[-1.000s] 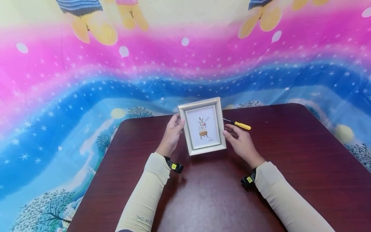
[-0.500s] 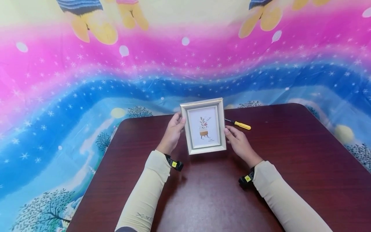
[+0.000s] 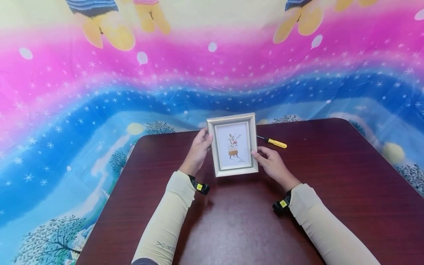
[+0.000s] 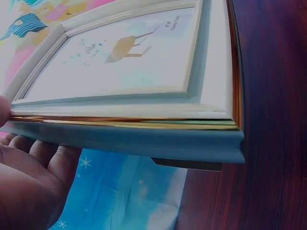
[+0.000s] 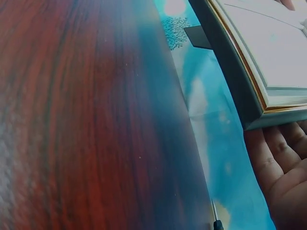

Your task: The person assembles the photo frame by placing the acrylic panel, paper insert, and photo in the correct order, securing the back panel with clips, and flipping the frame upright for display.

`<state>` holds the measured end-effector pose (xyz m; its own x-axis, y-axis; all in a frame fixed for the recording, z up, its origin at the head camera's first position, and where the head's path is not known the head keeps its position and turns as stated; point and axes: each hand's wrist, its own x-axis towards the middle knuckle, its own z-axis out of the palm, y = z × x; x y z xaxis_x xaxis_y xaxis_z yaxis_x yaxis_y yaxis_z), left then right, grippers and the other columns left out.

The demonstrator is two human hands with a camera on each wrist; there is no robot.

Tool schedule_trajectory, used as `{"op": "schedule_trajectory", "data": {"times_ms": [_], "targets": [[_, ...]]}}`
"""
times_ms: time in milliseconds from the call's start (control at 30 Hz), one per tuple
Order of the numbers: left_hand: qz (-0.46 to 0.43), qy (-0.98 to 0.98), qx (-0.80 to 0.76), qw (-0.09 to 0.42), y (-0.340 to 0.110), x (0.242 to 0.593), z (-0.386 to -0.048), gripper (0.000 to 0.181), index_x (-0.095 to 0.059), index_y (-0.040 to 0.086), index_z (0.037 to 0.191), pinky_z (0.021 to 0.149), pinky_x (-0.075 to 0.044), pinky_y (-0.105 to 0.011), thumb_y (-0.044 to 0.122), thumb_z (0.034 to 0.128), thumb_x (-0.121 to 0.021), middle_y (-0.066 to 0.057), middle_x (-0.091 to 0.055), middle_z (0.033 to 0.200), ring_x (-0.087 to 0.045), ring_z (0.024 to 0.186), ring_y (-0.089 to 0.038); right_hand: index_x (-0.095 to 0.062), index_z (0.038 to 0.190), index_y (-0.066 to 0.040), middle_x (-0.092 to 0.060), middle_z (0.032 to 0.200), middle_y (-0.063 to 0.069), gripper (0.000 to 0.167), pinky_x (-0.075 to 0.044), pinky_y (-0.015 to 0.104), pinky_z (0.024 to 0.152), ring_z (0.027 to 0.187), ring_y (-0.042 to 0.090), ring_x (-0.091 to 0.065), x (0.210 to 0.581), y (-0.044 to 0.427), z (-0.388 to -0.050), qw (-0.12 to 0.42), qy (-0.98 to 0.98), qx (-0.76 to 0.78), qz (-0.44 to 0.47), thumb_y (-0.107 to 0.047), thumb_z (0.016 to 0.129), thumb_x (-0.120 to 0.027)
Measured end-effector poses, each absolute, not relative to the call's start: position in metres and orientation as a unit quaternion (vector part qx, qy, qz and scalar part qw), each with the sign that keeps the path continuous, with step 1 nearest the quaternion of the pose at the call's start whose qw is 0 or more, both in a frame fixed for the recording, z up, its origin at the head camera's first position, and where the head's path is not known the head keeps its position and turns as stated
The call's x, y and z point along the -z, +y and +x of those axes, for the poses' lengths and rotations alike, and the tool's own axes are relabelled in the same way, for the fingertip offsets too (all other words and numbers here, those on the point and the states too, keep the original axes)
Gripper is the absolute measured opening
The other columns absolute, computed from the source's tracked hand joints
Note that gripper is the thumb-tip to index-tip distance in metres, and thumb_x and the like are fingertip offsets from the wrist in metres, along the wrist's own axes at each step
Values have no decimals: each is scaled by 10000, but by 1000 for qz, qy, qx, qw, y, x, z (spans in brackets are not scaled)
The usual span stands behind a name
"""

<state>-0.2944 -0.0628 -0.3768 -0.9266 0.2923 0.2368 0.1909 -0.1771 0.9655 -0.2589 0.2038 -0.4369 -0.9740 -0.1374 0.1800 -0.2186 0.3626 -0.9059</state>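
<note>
A cream-white picture frame (image 3: 214,154) with a printed potted plant behind its front stands tilted a little back, above the table, facing me. My left hand (image 3: 195,152) grips its left side, thumb at the front edge and fingers behind. At the right side, my right hand (image 3: 275,163) pinches the edge, with the thumb on the front border. In the left wrist view the frame (image 4: 216,91) shows a gold line round its rim and a dark flap sticking out behind. The fingers (image 5: 283,153) of my right hand lie against the back in the right wrist view.
A yellow-handled screwdriver (image 3: 277,143) lies on the dark red wooden table (image 3: 331,176), behind and right of my right hand. Beyond the far edge hangs a colourful printed cloth (image 3: 212,81). A black strap device sits on each wrist.
The picture frame has shifted slightly right and turned a little more upright. My right thumb has moved from the frame's side edge onto its front border. The screwdriver has stayed put.
</note>
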Motion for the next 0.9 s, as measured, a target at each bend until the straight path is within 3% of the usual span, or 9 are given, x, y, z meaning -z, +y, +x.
{"op": "schedule_trajectory", "data": {"times_ms": [200, 467, 633, 900], "targets": [[186, 643, -742, 36, -63, 378, -295, 435, -315, 34, 1477, 1028, -417, -410, 179, 1071, -368, -183, -490, 1388, -517, 1240, -276, -576, 1308, -44, -654, 1150, 140, 546, -512, 455, 857, 996, 260, -627, 440, 205, -260, 38, -826, -552, 108, -475, 974, -551], [187, 650, -735, 42, -65, 379, -294, 443, -314, 39, 1483, 1029, -415, -412, 189, 1070, -375, -175, -496, 1383, -519, 1236, -275, -595, 1265, -52, -661, 1066, 127, 507, -546, 468, 745, 912, 265, -620, 436, 206, -259, 30, -830, -546, 111, -456, 958, -594], [182, 657, -730, 48, -65, 380, -294, 445, -324, 57, 1484, 1018, -423, -422, 203, 1069, -387, -153, -510, 1373, -532, 1221, -260, -603, 1230, -55, -646, 1077, 138, 491, -552, 506, 760, 924, 272, -625, 434, 207, -258, 12, -832, -545, 105, -452, 943, -619], [167, 660, -731, 50, -68, 380, -296, 434, -416, 78, 1446, 979, -436, -507, 225, 1043, -479, -152, -562, 1323, -581, 1150, -271, -585, 1247, -43, -643, 1097, 132, 490, -551, 457, 772, 914, 261, -631, 434, 205, -257, 7, -837, -538, 100, -442, 964, -588]]}}
